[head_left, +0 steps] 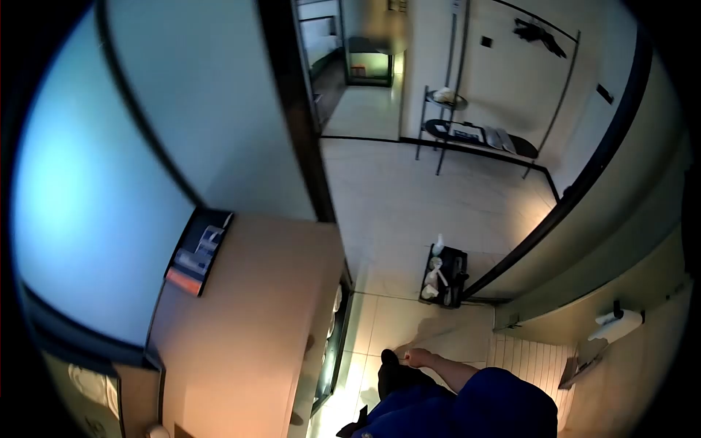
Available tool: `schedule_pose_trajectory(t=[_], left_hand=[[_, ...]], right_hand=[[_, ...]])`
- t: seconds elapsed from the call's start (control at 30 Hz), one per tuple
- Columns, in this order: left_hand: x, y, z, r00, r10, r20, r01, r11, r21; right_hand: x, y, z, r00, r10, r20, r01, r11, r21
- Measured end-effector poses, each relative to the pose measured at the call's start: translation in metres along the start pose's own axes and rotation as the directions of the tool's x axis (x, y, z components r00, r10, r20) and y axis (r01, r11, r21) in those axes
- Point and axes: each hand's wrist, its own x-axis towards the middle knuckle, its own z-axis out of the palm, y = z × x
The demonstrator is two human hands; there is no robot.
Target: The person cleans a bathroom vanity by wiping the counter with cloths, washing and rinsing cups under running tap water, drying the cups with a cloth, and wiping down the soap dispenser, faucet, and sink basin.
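Observation:
My right hand (418,357) is low in the middle of the view, at the end of a bare forearm below a blue sleeve (504,398). Its fingers look curled closed beside a black shoe (389,358); whatever they may hold is too small to make out. My left hand does not show. On the floor beyond my right hand stands a black caddy (458,271) holding a white bottle (438,245) and several other items.
A brown counter (248,299) with a dark tray (207,217) of packets is at left. Ahead are a doorway and a metal rack (524,146) with a black shelf. At right, a paper roll (617,325) hangs above a slatted floor mat (533,359).

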Motion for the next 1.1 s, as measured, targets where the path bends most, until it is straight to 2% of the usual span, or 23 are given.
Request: schedule_pose_trajectory(t=[0.03, 0.07, 0.1, 0.13, 0.17, 0.23, 0.27, 0.33, 0.37, 0.43, 0.5, 0.57, 0.6, 0.63, 0.7, 0.73, 0.77, 0.83, 0.93, 0.97, 1.03, 1.1], left_hand=[[0.028, 0.031, 0.006, 0.994, 0.105, 0.006, -0.105, 0.994, 0.030], [0.059, 0.062, 0.012, 0.969, 0.246, 0.012, -0.247, 0.968, 0.051], [0.090, 0.093, 0.021, 0.913, 0.408, -0.004, -0.407, 0.911, 0.062], [0.122, 0.131, 0.028, 0.940, 0.319, 0.120, -0.329, 0.941, 0.080], [0.157, 0.189, 0.035, 0.946, 0.219, 0.238, -0.250, 0.962, 0.112], [0.182, 0.317, 0.056, 0.911, 0.278, 0.305, -0.287, 0.958, -0.016], [0.201, 0.362, 0.067, 0.889, 0.303, 0.343, -0.318, 0.948, -0.012], [0.241, 0.439, 0.093, 0.838, 0.339, 0.429, -0.388, 0.921, 0.031], [0.260, 0.471, 0.108, 0.805, 0.349, 0.480, -0.429, 0.901, 0.065], [0.289, 0.535, 0.141, 0.787, 0.322, 0.526, -0.438, 0.893, 0.108], [0.334, 0.572, 0.175, 0.711, 0.334, 0.620, -0.467, 0.882, 0.061], [0.386, 0.606, 0.209, 0.646, 0.307, 0.699, -0.521, 0.847, 0.109], [0.402, 0.635, 0.226, 0.614, 0.342, 0.711, -0.555, 0.828, 0.081], [0.417, 0.663, 0.241, 0.630, 0.285, 0.723, -0.540, 0.829, 0.144], [0.445, 0.720, 0.273, 0.551, 0.342, 0.761, -0.670, 0.725, 0.160], [0.458, 0.745, 0.290, 0.503, 0.415, 0.759, -0.718, 0.690, 0.099], [0.457, 0.780, 0.303, 0.475, 0.459, 0.751, -0.763, 0.640, 0.092], [0.463, 0.836, 0.335, 0.434, 0.464, 0.772, -0.744, 0.668, 0.017], [0.474, 0.891, 0.390, 0.324, 0.428, 0.844, -0.770, 0.637, -0.028], [0.479, 0.905, 0.408, 0.295, 0.421, 0.858, -0.779, 0.626, -0.040], [0.493, 0.925, 0.442, 0.160, 0.341, 0.926, -0.860, 0.509, -0.039], [0.537, 0.937, 0.485, 0.113, 0.277, 0.954, -0.891, 0.453, -0.026]], right_hand=[[0.005, 0.011, -0.028, 0.995, 0.098, 0.034, -0.099, 0.995, 0.022], [0.004, 0.025, -0.054, 0.993, 0.116, 0.020, -0.117, 0.992, 0.055], [-0.002, 0.040, -0.075, 0.986, 0.115, -0.121, -0.097, 0.984, 0.148], [-0.007, 0.054, -0.097, 0.958, 0.120, -0.259, -0.061, 0.972, 0.227], [-0.008, 0.070, -0.120, 0.954, 0.140, -0.264, -0.073, 0.966, 0.248], [-0.008, 0.098, -0.151, 0.878, 0.242, -0.413, -0.062, 0.913, 0.403], [-0.011, 0.109, -0.163, 0.875, 0.264, -0.405, -0.075, 0.902, 0.425], [-0.018, 0.130, -0.186, 0.802, 0.432, -0.413, -0.124, 0.796, 0.593], [-0.020, 0.141, -0.192, 0.787, 0.467, -0.404, -0.146, 0.776, 0.614], [-0.020, 0.168, -0.202, 0.749, 0.537, -0.389, -0.133, 0.696, 0.705], [-0.019, 0.193, -0.211, 0.687, 0.624, -0.373, -0.154, 0.627, 0.764], [-0.012, 0.224, -0.215, 0.613, 0.648, -0.453, -0.236, 0.696, 0.678], [-0.012, 0.231, -0.226, 0.554, 0.708, -0.437, -0.222, 0.632, 0.743], [-0.009, 0.236, -0.239, 0.519, 0.735, -0.436, -0.224, 0.610, 0.760], [-0.015, 0.235, -0.267, 0.439, 0.818, -0.372, -0.064, 0.442, 0.895], [-0.017, 0.232, -0.281, 0.421, 0.831, -0.364, 0.002, 0.400, 0.917], [-0.016, 0.230, -0.292, 0.403, 0.849, -0.342, 0.010, 0.369, 0.929], [-0.009, 0.231, -0.311, 0.387, 0.856, -0.343, -0.041, 0.387, 0.921], [0.003, 0.231, -0.327, 0.332, 0.897, -0.291, 0.039, 0.295, 0.955], [0.010, 0.237, -0.329, 0.320, 0.915, -0.246, 0.102, 0.225, 0.969], [0.014, 0.247, -0.351, 0.324, 0.932, -0.162, 0.164, 0.113, 0.980], [0.010, 0.273, -0.393, 0.262, 0.954, -0.147, 0.203, 0.094, 0.975]])
